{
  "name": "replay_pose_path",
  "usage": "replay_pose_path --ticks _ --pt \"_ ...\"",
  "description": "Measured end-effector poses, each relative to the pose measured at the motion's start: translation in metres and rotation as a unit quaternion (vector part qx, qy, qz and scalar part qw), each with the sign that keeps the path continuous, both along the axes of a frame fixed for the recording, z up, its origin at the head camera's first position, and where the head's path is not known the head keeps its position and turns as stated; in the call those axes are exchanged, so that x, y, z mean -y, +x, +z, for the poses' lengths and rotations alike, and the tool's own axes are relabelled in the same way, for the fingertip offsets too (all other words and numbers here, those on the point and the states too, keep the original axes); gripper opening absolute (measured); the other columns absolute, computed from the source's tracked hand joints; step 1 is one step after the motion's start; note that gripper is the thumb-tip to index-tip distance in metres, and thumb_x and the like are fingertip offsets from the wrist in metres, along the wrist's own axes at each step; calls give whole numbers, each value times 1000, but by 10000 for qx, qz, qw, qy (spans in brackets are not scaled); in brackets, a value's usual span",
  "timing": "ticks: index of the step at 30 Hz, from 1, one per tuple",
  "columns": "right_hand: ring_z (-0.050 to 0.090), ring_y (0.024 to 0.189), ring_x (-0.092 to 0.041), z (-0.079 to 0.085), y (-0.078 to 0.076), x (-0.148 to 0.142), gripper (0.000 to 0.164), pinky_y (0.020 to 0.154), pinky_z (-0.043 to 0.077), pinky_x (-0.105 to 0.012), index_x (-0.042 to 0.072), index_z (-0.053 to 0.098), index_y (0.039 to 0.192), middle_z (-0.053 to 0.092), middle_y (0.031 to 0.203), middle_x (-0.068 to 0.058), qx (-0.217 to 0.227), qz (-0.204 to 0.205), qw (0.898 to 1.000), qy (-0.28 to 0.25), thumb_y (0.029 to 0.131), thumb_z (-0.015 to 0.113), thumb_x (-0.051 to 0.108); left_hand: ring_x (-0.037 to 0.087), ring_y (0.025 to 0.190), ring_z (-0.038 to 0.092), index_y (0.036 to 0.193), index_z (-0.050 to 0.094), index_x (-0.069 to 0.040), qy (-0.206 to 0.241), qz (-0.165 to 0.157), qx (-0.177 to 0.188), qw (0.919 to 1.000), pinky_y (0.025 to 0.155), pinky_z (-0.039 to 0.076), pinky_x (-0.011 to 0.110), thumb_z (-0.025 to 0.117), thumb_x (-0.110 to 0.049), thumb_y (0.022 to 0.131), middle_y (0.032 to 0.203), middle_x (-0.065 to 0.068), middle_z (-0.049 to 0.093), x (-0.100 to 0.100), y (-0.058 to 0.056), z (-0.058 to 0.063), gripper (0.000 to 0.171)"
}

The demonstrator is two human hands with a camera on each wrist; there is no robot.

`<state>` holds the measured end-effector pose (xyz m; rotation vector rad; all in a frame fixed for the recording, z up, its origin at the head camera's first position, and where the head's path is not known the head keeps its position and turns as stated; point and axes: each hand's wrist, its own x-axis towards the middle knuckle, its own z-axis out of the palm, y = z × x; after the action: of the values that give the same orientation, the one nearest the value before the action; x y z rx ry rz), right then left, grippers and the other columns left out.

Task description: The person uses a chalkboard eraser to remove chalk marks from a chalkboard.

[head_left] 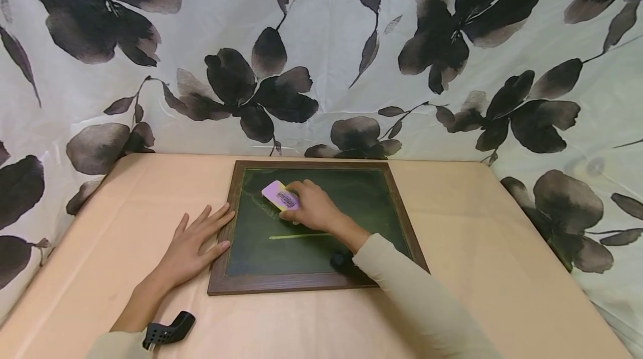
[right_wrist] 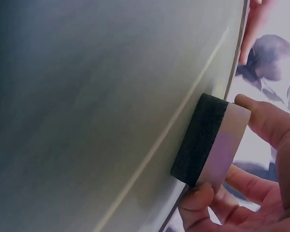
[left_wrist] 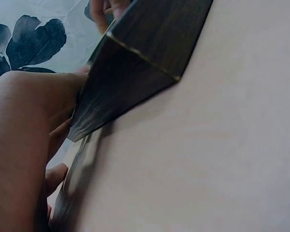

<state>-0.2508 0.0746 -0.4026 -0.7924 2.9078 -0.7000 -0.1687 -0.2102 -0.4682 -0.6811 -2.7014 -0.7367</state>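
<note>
A chalkboard (head_left: pixel 361 197) in a brown wooden frame lies on the table, a yellow-green chalk line (head_left: pixel 293 237) across its lower half. My right hand (head_left: pixel 317 208) pinches a chalkboard eraser (head_left: pixel 275 194), pink-purple with a yellow edge, over the board's upper left part. Its dark felt (right_wrist: pixel 199 140) faces the board in the right wrist view, beside the chalk line (right_wrist: pixel 170 123). Faint chalk smears show near the eraser. My left hand (head_left: pixel 190 250) is spread flat, fingertips resting on the left side of the frame (left_wrist: pixel 130 63).
A peach cloth (head_left: pixel 452 208) covers the table on both sides of the board. Behind it hangs a white curtain (head_left: pixel 331 29) with dark flowers. A black strap device (head_left: pixel 168 330) sits on the left wrist; another dark one (head_left: pixel 341 260) shows under the right forearm.
</note>
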Motion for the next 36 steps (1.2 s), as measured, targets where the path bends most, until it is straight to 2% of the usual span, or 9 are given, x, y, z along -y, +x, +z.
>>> replay_pose_path --ticks 5,13,20,25,31,36 --pt "51 78 -18 -1 -4 -41 63 66 44 -33 4 57 129 56 97 -9 -17 -270 9996 -115 79 78 34 43 138 25 145 45 -18 -59 27 30 10000 104 5 69 61 -38 92 152 7 34 -3 -1 1 59" --pt "56 81 -24 -2 -5 -114 65 63 46 -35 3 55 130 56 100 -15 67 -959 9947 -367 78 80 32 43 138 24 145 45 -18 -102 68 33 9999 105 3 67 61 -37 92 153 7 33 -2 -1 -1 59" --pt "57 73 -23 -2 -3 -156 64 56 44 -32 -1 55 128 59 96 -17 -69 -1301 9909 -331 77 80 29 43 138 24 146 44 -18 -71 50 74 9999 105 2 67 61 -37 92 153 7 32 -3 -2 -1 60" --pt "60 64 -20 -3 0 -166 64 50 45 -30 -6 52 128 61 95 -20 60 -1507 9871 -534 78 79 24 43 138 24 146 44 -18 -86 78 88 9999 105 4 68 60 -38 92 153 7 33 -4 -1 1 59" --pt "62 60 -18 -7 1 -158 63 49 47 -30 -9 50 127 61 96 -24 267 -1419 9828 -1151 79 79 18 44 138 24 146 44 -19 -39 59 68 10000 105 3 68 61 -37 92 153 8 33 0 2 1 59" --pt "59 72 -23 -8 0 -138 64 56 46 -31 -7 54 127 60 98 -21 -53 -1370 9867 -874 78 80 24 44 138 24 146 44 -19 -14 10 12 10000 105 2 68 61 -36 92 153 7 33 0 -1 -1 59"
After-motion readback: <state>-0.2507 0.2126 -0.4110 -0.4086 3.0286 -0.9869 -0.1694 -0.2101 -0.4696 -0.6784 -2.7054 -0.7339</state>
